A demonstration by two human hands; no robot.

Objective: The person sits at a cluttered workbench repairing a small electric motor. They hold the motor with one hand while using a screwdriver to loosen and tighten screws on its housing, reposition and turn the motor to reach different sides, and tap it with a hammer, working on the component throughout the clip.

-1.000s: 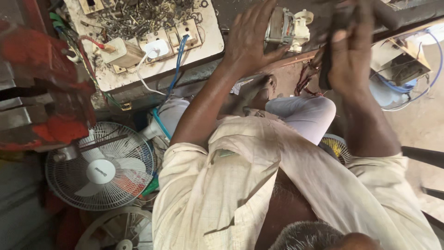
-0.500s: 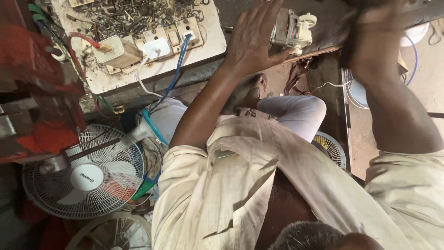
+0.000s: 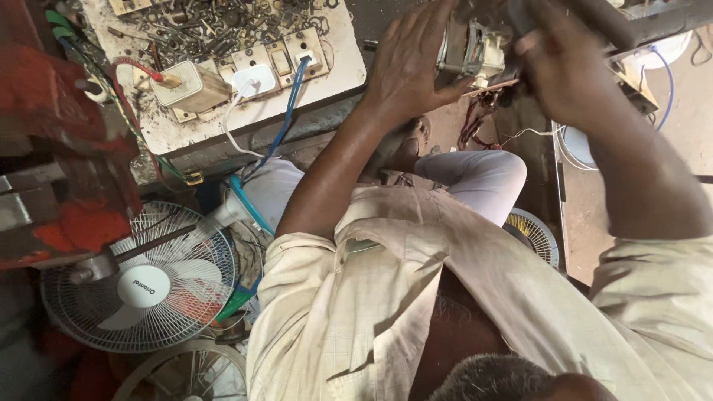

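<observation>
Both hands are raised at the bench's near edge around a small electric motor (image 3: 469, 50) with a pale housing. The left hand (image 3: 412, 67) is spread wide, its palm and fingers pressed against the motor's side. The right hand (image 3: 553, 63) is curled over the motor's other end; whether it grips a tool there is hard to tell, as that part is dark and cut off by the top edge. A switchboard (image 3: 278, 63) and a heap of loose screws (image 3: 215, 21) lie on the bench. A table fan (image 3: 145, 286) stands on the floor.
</observation>
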